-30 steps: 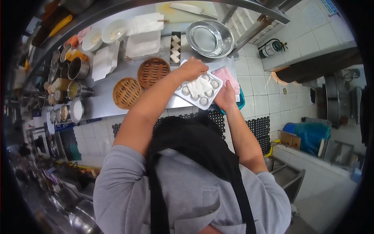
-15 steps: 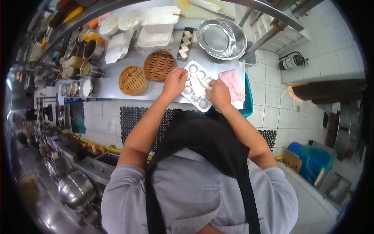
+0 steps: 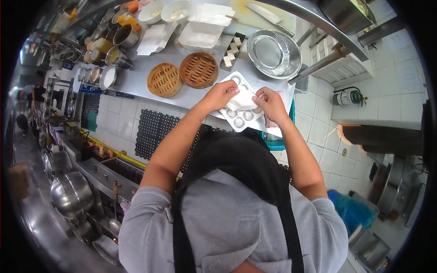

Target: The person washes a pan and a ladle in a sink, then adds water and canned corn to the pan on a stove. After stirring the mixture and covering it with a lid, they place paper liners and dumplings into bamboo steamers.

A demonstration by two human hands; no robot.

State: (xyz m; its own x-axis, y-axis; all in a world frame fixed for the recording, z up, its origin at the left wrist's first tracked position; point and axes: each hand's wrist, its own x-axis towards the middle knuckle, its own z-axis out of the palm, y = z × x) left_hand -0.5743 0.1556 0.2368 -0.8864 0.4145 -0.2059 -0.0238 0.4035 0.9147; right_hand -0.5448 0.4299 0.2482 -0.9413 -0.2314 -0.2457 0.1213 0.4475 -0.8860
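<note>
A thin white sheet (image 3: pixel 242 101), folded or draped and of a material I cannot make out, is pinched between both my hands. My left hand (image 3: pixel 221 96) grips its left edge with thumb and fingers. At its right edge, my right hand (image 3: pixel 271 105) does the same. Under the sheet lies a white tray (image 3: pixel 240 115) with several round, metal-looking cups, near the front edge of the steel table. The sheet hides the tray's middle cups. A pink cloth (image 3: pixel 271 122) is partly covered by my right hand and forearm.
Two bamboo steamer pieces (image 3: pixel 199 69) lie left of the tray. Behind it stand a narrow metal box (image 3: pixel 226 62) with white cubes and a large steel bowl (image 3: pixel 295 64) holding a foil pan (image 3: pixel 268 50). A knife (image 3: pixel 264 12) lies at the back; a shelf post (image 3: pixel 321 63) rises at right.
Both hands have lifted and spread the white sheet, which was lying narrower over the tray. The pink cloth is now more hidden by my right arm. The camera view has shifted.
</note>
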